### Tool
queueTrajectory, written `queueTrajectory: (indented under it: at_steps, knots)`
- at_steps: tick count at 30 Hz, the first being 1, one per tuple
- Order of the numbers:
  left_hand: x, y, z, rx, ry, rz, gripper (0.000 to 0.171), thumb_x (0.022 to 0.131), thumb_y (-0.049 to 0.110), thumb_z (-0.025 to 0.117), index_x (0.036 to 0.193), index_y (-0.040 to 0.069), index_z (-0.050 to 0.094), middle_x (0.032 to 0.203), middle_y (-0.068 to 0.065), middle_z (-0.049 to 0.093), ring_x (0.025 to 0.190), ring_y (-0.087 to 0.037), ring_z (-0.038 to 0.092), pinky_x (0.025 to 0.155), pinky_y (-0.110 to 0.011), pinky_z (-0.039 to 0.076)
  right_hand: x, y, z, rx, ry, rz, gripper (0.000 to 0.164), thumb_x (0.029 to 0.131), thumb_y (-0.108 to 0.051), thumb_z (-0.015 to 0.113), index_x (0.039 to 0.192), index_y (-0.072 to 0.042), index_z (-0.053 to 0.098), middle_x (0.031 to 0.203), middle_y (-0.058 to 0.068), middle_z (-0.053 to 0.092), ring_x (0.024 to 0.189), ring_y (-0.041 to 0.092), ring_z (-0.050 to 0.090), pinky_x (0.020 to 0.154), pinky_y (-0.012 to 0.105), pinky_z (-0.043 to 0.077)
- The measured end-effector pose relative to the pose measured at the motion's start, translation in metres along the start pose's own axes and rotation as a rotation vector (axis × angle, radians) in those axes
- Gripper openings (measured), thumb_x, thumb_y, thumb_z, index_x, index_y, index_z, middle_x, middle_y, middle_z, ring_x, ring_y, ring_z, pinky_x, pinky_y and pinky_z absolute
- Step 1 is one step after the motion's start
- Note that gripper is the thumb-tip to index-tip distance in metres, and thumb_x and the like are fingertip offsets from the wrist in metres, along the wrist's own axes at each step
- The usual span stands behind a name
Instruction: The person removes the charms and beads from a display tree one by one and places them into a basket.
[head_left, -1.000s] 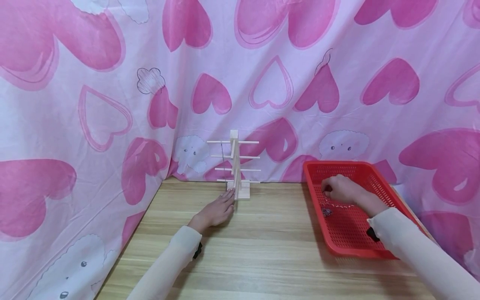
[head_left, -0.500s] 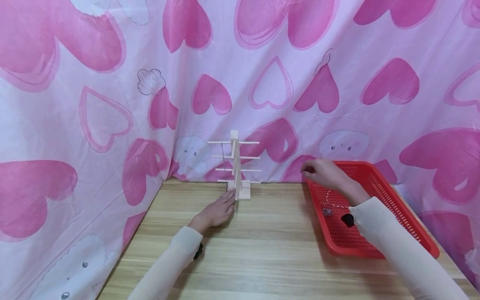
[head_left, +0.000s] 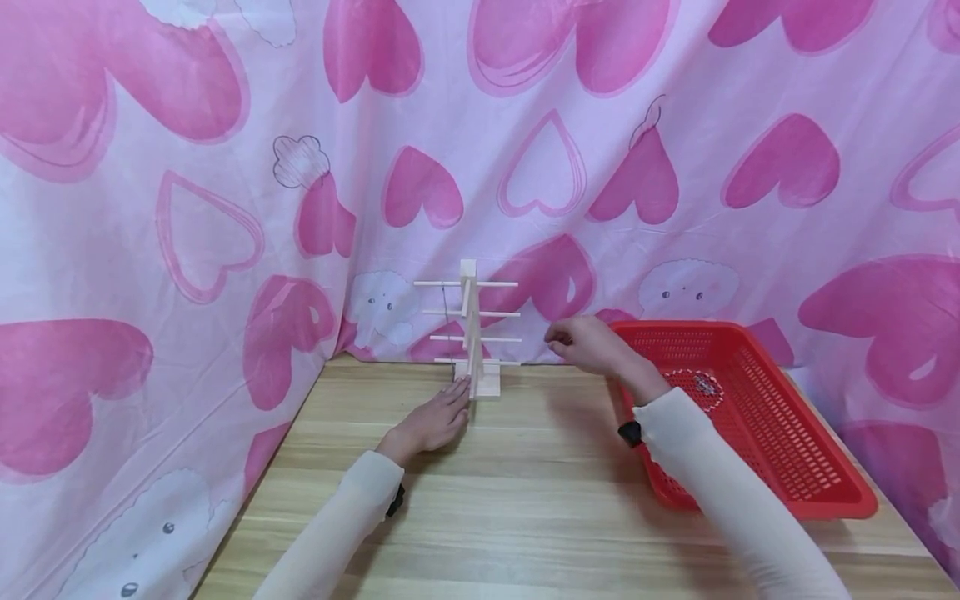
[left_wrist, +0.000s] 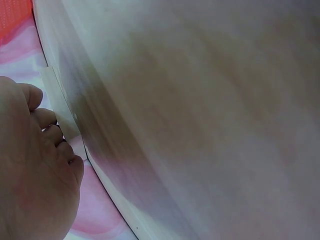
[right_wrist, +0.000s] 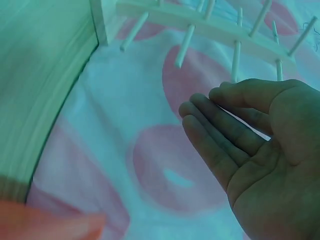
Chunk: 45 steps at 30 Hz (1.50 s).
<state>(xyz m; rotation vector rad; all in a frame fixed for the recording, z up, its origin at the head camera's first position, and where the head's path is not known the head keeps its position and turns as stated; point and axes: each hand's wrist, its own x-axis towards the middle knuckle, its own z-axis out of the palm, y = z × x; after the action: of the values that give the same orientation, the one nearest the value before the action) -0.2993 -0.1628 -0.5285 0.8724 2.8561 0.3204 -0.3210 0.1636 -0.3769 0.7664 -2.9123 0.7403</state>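
Note:
A pale wooden peg rack (head_left: 472,329) stands at the back of the table, with a thin dark chain (head_left: 447,312) hanging from a left peg. My left hand (head_left: 435,421) rests with its straight fingers at the rack's base; in the left wrist view the fingers of this left hand (left_wrist: 37,165) lie against a wooden edge. My right hand (head_left: 588,343) is raised between the rack and the red basket. In the right wrist view, thumb and index fingertips of this right hand (right_wrist: 260,145) come close together below the pegs (right_wrist: 185,46); I cannot tell whether they pinch something thin.
The red plastic basket (head_left: 817,450) stands on the right of the wooden table (head_left: 525,517). Inside it lies a loop of red and white beads (head_left: 722,396) with a small silvery piece (head_left: 705,383). A pink heart-patterned curtain (head_left: 525,167) closes off the back and sides.
My right hand has risen out of the basket and moved left, past its rim, toward the rack. My left hand stays at the rack's base.

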Motion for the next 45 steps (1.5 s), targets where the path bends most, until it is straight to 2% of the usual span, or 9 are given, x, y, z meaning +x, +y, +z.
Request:
queueTrajectory:
  at_steps: [8,16,24,28,31,33,38,40,45]
  knots:
    - [0.0,0.002,0.0,0.018,-0.003,0.0,0.06,0.116,0.03,0.028,0.168,0.0,0.023,0.179,-0.014,0.012,0.167,-0.032,0.014,0.137,-0.045,0.02,0.015,-0.014,0.026,0.042,-0.023,-0.059,0.022,0.1,-0.012,0.07,0.119,-0.002,0.078,0.11,0.014,0.079,0.102,0.028,0.074,0.098,0.048,0.064]
    - [0.002,-0.003,0.001,-0.002,0.02,0.008,0.06,0.114,0.027,0.031,0.166,-0.003,0.026,0.179,-0.017,0.016,0.166,-0.037,0.017,0.136,-0.048,0.023,0.025,-0.026,0.058,0.019,-0.019,-0.112,0.021,0.098,-0.009,0.069,0.114,0.0,0.079,0.106,0.013,0.08,0.1,0.028,0.075,0.096,0.047,0.063]
    - [0.001,-0.001,0.0,-0.01,0.031,0.02,0.06,0.115,0.026,0.031,0.166,-0.004,0.026,0.178,-0.018,0.017,0.166,-0.038,0.018,0.136,-0.049,0.023,0.026,-0.034,0.099,0.079,-0.102,-0.045,0.032,0.101,-0.011,0.068,0.129,0.005,0.071,0.13,0.02,0.074,0.131,0.037,0.067,0.115,0.053,0.054]
    - [0.002,-0.001,0.001,-0.004,0.027,0.017,0.06,0.114,0.026,0.031,0.166,-0.003,0.026,0.178,-0.017,0.017,0.166,-0.037,0.018,0.137,-0.048,0.023,0.023,-0.031,0.122,0.056,-0.096,-0.052,0.037,0.101,-0.008,0.067,0.134,0.007,0.067,0.133,0.023,0.072,0.131,0.039,0.066,0.115,0.052,0.054]
    - [0.002,-0.002,0.002,0.002,0.028,0.016,0.06,0.114,0.025,0.032,0.166,-0.004,0.026,0.178,-0.018,0.017,0.166,-0.037,0.018,0.137,-0.048,0.022,0.018,-0.027,0.137,-0.025,-0.114,-0.11,0.045,0.102,-0.008,0.065,0.143,0.01,0.06,0.143,0.027,0.065,0.139,0.041,0.06,0.12,0.052,0.049]
    - [0.001,-0.002,0.002,0.003,0.03,0.014,0.06,0.114,0.025,0.032,0.166,-0.004,0.027,0.178,-0.018,0.018,0.166,-0.037,0.018,0.137,-0.048,0.023,0.015,-0.026,0.145,-0.065,-0.152,-0.132,0.054,0.104,-0.01,0.064,0.152,0.012,0.049,0.156,0.029,0.054,0.15,0.043,0.049,0.127,0.052,0.041]
    - [0.001,-0.001,0.001,0.01,0.026,0.009,0.061,0.114,0.027,0.031,0.166,-0.004,0.025,0.178,-0.017,0.017,0.166,-0.036,0.017,0.137,-0.047,0.021,0.008,-0.025,0.157,-0.034,-0.252,-0.084,0.07,0.11,-0.024,0.057,0.166,0.005,0.026,0.175,0.025,0.023,0.165,0.042,0.02,0.136,0.052,0.022]
    - [0.001,-0.001,0.001,0.014,0.023,0.01,0.061,0.115,0.027,0.031,0.166,-0.003,0.024,0.178,-0.017,0.016,0.166,-0.036,0.017,0.137,-0.047,0.021,0.007,-0.025,0.16,-0.018,-0.266,-0.061,0.072,0.111,-0.028,0.056,0.168,0.003,0.023,0.177,0.023,0.018,0.166,0.04,0.015,0.137,0.052,0.02]
    - [0.002,0.001,0.0,0.014,0.022,0.017,0.06,0.115,0.026,0.031,0.166,-0.004,0.025,0.178,-0.018,0.017,0.166,-0.037,0.018,0.137,-0.048,0.021,0.007,-0.023,0.17,-0.094,-0.289,-0.055,0.076,0.113,-0.038,0.05,0.169,0.001,0.018,0.179,0.02,0.011,0.167,0.038,0.01,0.138,0.049,0.018]
